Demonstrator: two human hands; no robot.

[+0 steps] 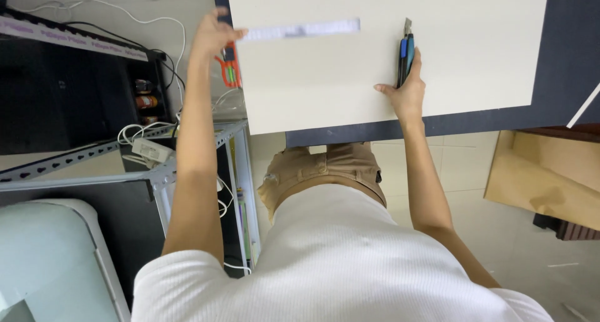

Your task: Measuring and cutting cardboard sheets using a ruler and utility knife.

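A large cream sheet of board (437, 59) lies on a dark table (562, 78). My right hand (406, 88) grips a blue and black utility knife (405, 54), its blade pointing away from me and resting on the sheet. A flat metal ruler (300, 29) lies across the sheet's left part. My left hand (212, 33) holds the ruler's left end at the sheet's left edge. An orange and green tool (230, 69) sits just below that hand, beside the sheet.
A metal slotted-angle rack (125, 153) with white cables and a power adapter (150, 150) stands at the left. Brown cardboard (544, 172) leans on the tiled floor at the right. A white appliance (50, 259) sits at the lower left.
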